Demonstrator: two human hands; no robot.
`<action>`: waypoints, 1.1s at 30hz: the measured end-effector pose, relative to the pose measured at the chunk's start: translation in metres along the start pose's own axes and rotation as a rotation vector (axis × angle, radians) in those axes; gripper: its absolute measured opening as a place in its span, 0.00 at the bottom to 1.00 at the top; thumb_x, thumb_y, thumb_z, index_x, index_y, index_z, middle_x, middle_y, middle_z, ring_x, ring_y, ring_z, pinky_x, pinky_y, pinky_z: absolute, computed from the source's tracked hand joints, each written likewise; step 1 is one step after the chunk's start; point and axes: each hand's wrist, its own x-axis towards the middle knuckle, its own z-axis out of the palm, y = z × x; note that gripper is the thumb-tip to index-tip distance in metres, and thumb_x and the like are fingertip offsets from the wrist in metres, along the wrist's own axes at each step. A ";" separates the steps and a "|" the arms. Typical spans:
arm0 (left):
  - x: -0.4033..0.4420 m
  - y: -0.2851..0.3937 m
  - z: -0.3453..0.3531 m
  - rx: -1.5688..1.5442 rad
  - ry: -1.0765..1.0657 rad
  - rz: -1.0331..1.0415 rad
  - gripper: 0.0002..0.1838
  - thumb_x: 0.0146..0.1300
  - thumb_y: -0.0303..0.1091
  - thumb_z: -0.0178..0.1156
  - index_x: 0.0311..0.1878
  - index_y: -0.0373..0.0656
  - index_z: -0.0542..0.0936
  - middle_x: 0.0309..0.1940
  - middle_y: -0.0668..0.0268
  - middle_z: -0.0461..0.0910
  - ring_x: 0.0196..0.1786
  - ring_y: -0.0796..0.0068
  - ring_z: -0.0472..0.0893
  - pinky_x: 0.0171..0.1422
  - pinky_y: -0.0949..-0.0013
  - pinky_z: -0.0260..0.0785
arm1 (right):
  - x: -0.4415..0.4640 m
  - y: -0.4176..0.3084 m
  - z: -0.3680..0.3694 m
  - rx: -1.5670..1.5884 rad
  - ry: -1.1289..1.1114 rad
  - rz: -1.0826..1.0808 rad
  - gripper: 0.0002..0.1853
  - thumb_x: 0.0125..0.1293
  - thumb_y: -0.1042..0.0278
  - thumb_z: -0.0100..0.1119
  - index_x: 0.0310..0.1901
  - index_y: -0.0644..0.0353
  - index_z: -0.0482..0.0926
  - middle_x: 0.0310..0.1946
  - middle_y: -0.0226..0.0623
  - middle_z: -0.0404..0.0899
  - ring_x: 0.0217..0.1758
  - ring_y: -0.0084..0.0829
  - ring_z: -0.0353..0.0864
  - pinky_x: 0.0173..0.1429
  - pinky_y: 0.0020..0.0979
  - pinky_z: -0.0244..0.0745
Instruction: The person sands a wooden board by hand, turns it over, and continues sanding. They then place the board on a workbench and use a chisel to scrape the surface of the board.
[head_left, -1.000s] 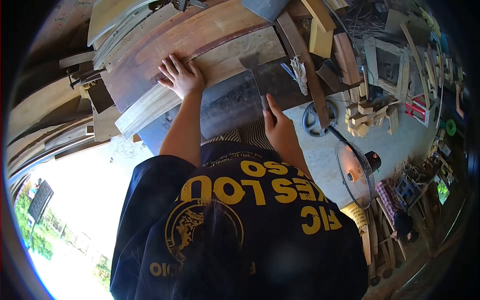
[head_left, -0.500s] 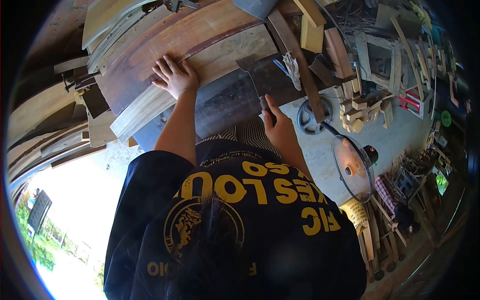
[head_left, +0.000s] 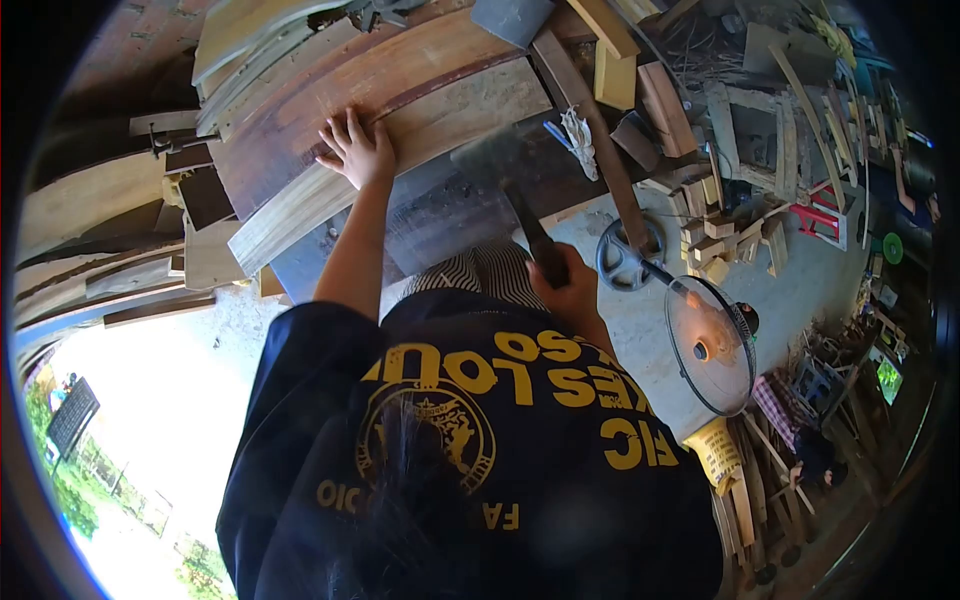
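Observation:
My left hand (head_left: 358, 152) lies with fingers spread, pressed flat where a wide reddish-brown board (head_left: 290, 115) meets a paler plank (head_left: 300, 210). My right hand (head_left: 572, 295) is closed round the handle of a dark hand tool (head_left: 530, 225). Its long dark part points away from me over the dark bench surface (head_left: 430, 220); the far end is blurred, so its exact kind is unclear. A whitish bundle (head_left: 580, 140) with a blue piece lies beyond the tool, close to a brown wooden bar (head_left: 600, 150).
A standing fan (head_left: 710, 345) and a grey handwheel (head_left: 630, 252) are to my right. Wood offcuts (head_left: 715, 235) and a red stool (head_left: 820, 215) are farther right. Stacked boards (head_left: 90, 220) fill the left side. Another person (head_left: 810, 440) is at the lower right.
My right hand has drawn back toward my body with the tool, which has turned. My left hand remains on the boards. The view has shifted slightly.

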 end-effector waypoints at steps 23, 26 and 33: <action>-0.130 0.144 -0.227 -1.388 -0.783 0.168 0.12 0.67 0.37 0.58 0.35 0.37 0.80 0.27 0.76 0.77 0.32 0.89 0.72 0.39 0.79 0.66 | -0.060 0.017 -0.050 -0.125 0.140 -0.144 0.21 0.53 0.63 0.70 0.47 0.57 0.76 0.33 0.36 0.83 0.34 0.29 0.84 0.38 0.28 0.77; -0.132 0.147 -0.227 -1.417 -0.781 0.167 0.11 0.67 0.36 0.58 0.37 0.37 0.81 0.29 0.74 0.79 0.34 0.87 0.73 0.42 0.79 0.67 | -0.059 0.016 -0.051 -0.093 0.175 -0.171 0.20 0.53 0.63 0.70 0.46 0.58 0.77 0.33 0.35 0.83 0.33 0.26 0.84 0.38 0.27 0.77; -0.137 0.131 -0.217 -1.413 -0.728 0.126 0.10 0.66 0.36 0.58 0.40 0.39 0.83 0.32 0.68 0.83 0.37 0.82 0.77 0.46 0.75 0.67 | -0.059 0.022 -0.050 -0.052 0.172 -0.128 0.19 0.54 0.63 0.70 0.47 0.58 0.77 0.32 0.35 0.83 0.32 0.23 0.82 0.39 0.25 0.76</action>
